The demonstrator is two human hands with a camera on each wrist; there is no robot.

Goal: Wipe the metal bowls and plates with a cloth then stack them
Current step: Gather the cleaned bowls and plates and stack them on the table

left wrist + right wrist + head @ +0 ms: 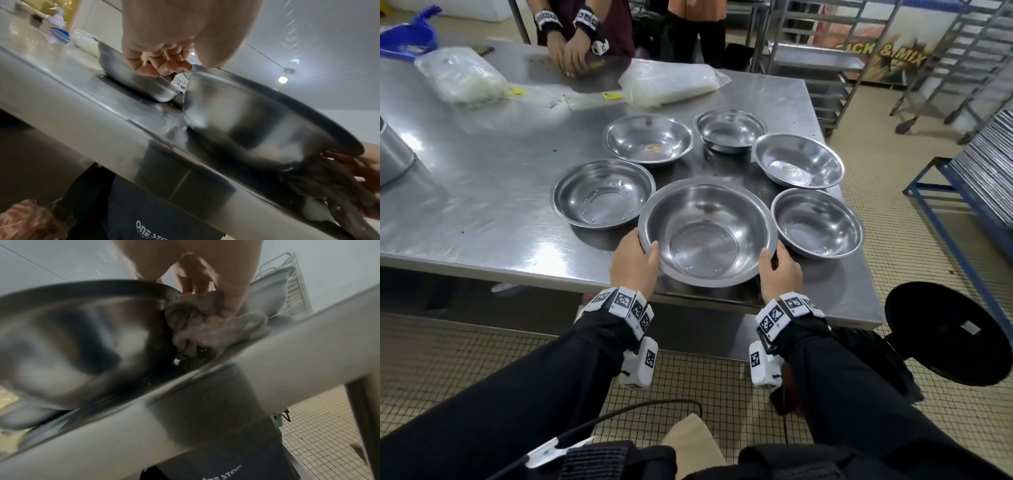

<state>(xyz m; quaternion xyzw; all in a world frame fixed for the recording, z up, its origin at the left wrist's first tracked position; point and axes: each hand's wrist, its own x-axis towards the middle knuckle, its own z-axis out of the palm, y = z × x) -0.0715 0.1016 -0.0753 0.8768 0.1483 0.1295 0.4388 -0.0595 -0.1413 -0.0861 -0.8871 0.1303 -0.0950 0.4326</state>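
Gripping the big bowl (707, 233) by its rim at the surface's (493, 192) near edge, the left hand (634, 263) pinches one side while the right hand (780, 270) clutches the cloth (197, 324) against the other. Wiping well means steadying the rim and sweeping inside. Five smaller bowls (816, 222) crowd close behind.

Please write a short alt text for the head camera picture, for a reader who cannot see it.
Two hands, left hand and right hand, hold the rim of a large metal bowl at the near edge of a steel table. Five smaller bowls surround it.
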